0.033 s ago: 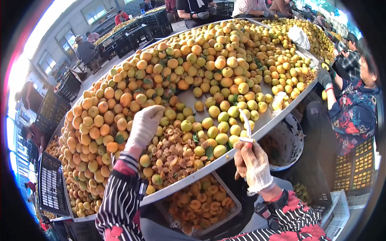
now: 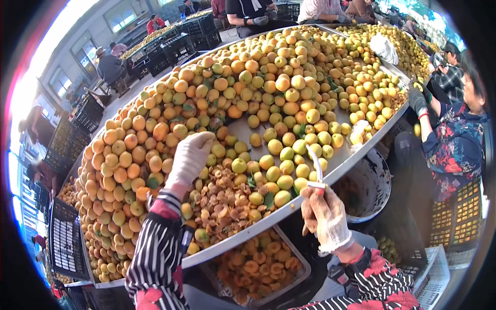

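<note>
"Where's the right hand?"
"Four o'clock, fingers wrapped around a curved knife, blade toward twelve."
"And the left hand?"
"Nine o'clock, curled over the fruit heap; I can't tell whether it's pinching anything."

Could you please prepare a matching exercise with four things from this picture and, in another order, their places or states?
1. curved knife
2. halved fruit
3. left hand
4. round bucket

A. in a tray below the table edge
B. wearing a whitish glove
C. dark-stained inside
D. held in the right hand

Pairs: 1-D, 2-A, 3-B, 4-C.
</note>
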A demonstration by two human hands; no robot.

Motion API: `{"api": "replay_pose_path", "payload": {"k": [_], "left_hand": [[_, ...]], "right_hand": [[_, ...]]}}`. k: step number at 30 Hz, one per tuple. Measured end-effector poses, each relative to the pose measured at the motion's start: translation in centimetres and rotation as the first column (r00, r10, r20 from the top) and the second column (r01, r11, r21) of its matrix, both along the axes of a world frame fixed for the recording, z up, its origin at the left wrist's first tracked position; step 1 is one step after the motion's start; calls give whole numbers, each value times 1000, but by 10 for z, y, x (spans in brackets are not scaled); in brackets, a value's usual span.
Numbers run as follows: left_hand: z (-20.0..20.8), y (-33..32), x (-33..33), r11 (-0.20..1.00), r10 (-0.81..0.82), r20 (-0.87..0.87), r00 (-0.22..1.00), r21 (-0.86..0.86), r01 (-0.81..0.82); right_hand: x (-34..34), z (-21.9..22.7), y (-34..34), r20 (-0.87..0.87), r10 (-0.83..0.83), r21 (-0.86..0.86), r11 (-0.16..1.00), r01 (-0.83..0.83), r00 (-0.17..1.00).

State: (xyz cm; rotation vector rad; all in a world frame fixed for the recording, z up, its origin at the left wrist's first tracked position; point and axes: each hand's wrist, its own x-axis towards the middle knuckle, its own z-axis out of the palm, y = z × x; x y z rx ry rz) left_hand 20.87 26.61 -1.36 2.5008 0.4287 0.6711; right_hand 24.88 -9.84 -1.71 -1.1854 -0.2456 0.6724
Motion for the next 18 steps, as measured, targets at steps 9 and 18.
{"api": "replay_pose_path", "payload": {"k": [9,18], "left_hand": [[-106,32,170,797,376,-112,920,546,-260],[-93,44,201,718,451,-267,852,675,-168]], "right_hand": [[17,-2,4,-123,-8,-140,990,-9,992],[24,-3,11,-90,8,-145,989,-21,996]]}}
